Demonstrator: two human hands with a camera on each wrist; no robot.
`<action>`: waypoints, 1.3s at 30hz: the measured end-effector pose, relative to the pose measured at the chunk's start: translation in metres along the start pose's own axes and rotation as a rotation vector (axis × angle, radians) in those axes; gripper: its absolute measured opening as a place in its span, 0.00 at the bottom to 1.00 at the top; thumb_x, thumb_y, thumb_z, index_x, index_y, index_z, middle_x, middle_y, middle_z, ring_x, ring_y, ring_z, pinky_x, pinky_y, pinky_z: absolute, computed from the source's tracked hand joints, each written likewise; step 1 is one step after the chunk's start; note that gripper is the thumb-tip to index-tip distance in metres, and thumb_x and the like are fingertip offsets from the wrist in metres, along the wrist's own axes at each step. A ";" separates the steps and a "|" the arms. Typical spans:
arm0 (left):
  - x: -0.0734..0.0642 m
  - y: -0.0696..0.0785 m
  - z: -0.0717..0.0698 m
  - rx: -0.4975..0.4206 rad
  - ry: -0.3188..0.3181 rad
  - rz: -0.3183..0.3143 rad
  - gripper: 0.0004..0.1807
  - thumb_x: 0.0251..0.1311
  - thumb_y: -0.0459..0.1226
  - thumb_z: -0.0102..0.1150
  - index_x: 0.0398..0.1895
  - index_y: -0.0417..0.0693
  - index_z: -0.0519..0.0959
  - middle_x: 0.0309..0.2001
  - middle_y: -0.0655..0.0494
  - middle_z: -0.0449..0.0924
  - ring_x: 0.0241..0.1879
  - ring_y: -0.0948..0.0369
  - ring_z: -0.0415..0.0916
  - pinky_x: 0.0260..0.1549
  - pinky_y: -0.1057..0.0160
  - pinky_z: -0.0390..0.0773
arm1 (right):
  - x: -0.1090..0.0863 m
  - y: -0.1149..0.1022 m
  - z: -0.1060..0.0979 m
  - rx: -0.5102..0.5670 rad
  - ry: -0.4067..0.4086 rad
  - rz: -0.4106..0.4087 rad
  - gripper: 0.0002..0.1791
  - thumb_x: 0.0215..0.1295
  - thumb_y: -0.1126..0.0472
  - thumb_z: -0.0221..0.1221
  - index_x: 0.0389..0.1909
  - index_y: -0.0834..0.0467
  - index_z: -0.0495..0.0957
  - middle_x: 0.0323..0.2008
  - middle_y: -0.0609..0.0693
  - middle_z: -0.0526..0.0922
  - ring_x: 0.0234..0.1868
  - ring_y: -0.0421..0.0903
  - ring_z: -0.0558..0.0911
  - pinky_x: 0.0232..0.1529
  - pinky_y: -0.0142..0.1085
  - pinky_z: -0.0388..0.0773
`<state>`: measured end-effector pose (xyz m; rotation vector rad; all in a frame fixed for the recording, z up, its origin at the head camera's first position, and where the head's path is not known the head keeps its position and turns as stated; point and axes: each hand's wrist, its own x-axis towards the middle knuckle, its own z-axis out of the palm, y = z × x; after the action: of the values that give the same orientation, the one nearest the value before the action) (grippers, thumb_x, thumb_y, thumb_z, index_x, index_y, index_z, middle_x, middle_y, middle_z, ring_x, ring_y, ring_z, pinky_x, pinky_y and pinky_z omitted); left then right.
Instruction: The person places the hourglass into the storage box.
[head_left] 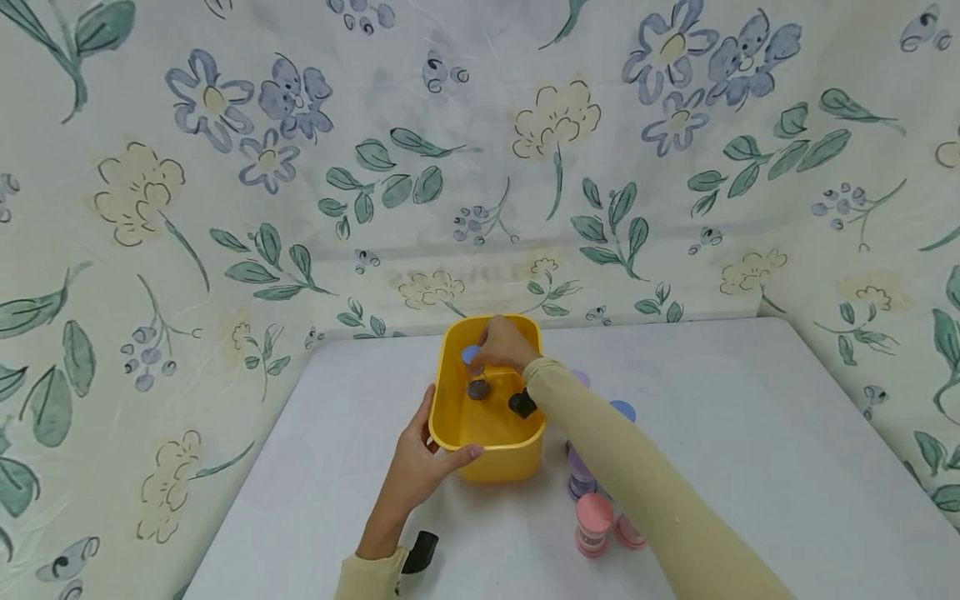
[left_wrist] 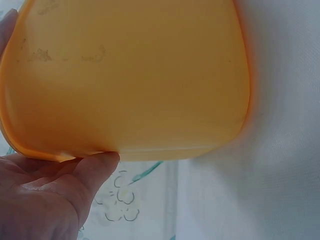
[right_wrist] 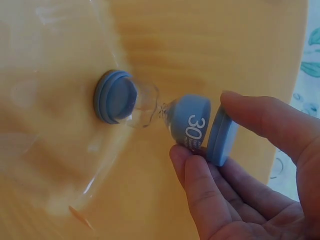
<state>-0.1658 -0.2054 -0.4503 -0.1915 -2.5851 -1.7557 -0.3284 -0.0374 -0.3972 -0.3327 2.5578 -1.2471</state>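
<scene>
A yellow plastic bin [head_left: 501, 467] stands on the white table. My left hand [head_left: 417, 467] holds its near left corner, thumb on the front of the rim and fingers along the left side; the left wrist view shows the thumb [left_wrist: 100, 167] against the bin wall [left_wrist: 150, 75]. Inside the bin my right hand [head_left: 504, 345] pinches the upper cap of a blue sand timer [right_wrist: 190, 120] marked 30, between thumb and fingertips. The timer's lower cap [right_wrist: 114, 97] is at the bin floor; I cannot tell whether it bears on it.
Right of the bin are several more sand timers: a pink one [head_left: 594, 521], another pink one [head_left: 630, 533], purple ones [head_left: 581, 471] and a blue-topped one [head_left: 622, 410]. My right forearm partly covers them. A floral cloth [head_left: 480, 208] hangs behind the table.
</scene>
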 end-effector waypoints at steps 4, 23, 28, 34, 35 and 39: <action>0.000 0.000 0.001 0.001 -0.002 0.008 0.63 0.56 0.47 0.77 0.85 0.52 0.43 0.83 0.50 0.53 0.76 0.45 0.65 0.69 0.50 0.74 | -0.001 0.000 0.000 -0.001 0.004 -0.004 0.25 0.52 0.65 0.76 0.09 0.57 0.69 0.09 0.44 0.57 0.12 0.42 0.55 0.14 0.30 0.57; -0.001 -0.002 0.003 0.007 0.005 -0.004 0.62 0.56 0.47 0.77 0.85 0.52 0.44 0.83 0.50 0.54 0.77 0.45 0.65 0.70 0.49 0.73 | -0.007 -0.001 -0.003 0.018 0.010 -0.026 0.14 0.54 0.64 0.76 0.22 0.63 0.78 0.16 0.46 0.64 0.18 0.44 0.62 0.20 0.32 0.62; -0.001 -0.003 0.002 0.014 0.003 -0.006 0.62 0.57 0.47 0.77 0.86 0.53 0.43 0.83 0.50 0.54 0.77 0.45 0.64 0.70 0.48 0.73 | -0.014 -0.008 -0.011 0.015 0.030 -0.072 0.22 0.59 0.60 0.74 0.51 0.66 0.83 0.41 0.54 0.85 0.40 0.49 0.80 0.48 0.36 0.85; 0.000 -0.003 0.001 0.014 -0.001 -0.006 0.62 0.57 0.47 0.77 0.86 0.53 0.43 0.83 0.51 0.54 0.77 0.45 0.65 0.71 0.48 0.72 | -0.029 -0.018 -0.028 0.033 0.022 -0.145 0.28 0.59 0.60 0.74 0.59 0.67 0.80 0.55 0.60 0.85 0.57 0.55 0.84 0.64 0.44 0.84; 0.000 -0.003 0.001 0.015 -0.002 -0.005 0.62 0.57 0.47 0.77 0.86 0.53 0.43 0.83 0.51 0.54 0.77 0.45 0.64 0.71 0.47 0.72 | -0.031 -0.019 -0.032 0.043 0.025 -0.157 0.28 0.59 0.60 0.74 0.59 0.66 0.80 0.55 0.59 0.86 0.57 0.54 0.84 0.64 0.43 0.84; 0.001 -0.003 0.001 0.022 0.003 -0.011 0.62 0.57 0.46 0.77 0.86 0.53 0.43 0.83 0.51 0.54 0.77 0.45 0.64 0.72 0.46 0.72 | -0.039 -0.023 -0.047 0.075 0.033 -0.193 0.28 0.60 0.59 0.74 0.60 0.64 0.81 0.55 0.58 0.86 0.57 0.54 0.84 0.63 0.43 0.85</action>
<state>-0.1670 -0.2052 -0.4531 -0.1742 -2.6071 -1.7292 -0.3059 -0.0039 -0.3453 -0.5578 2.5480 -1.4225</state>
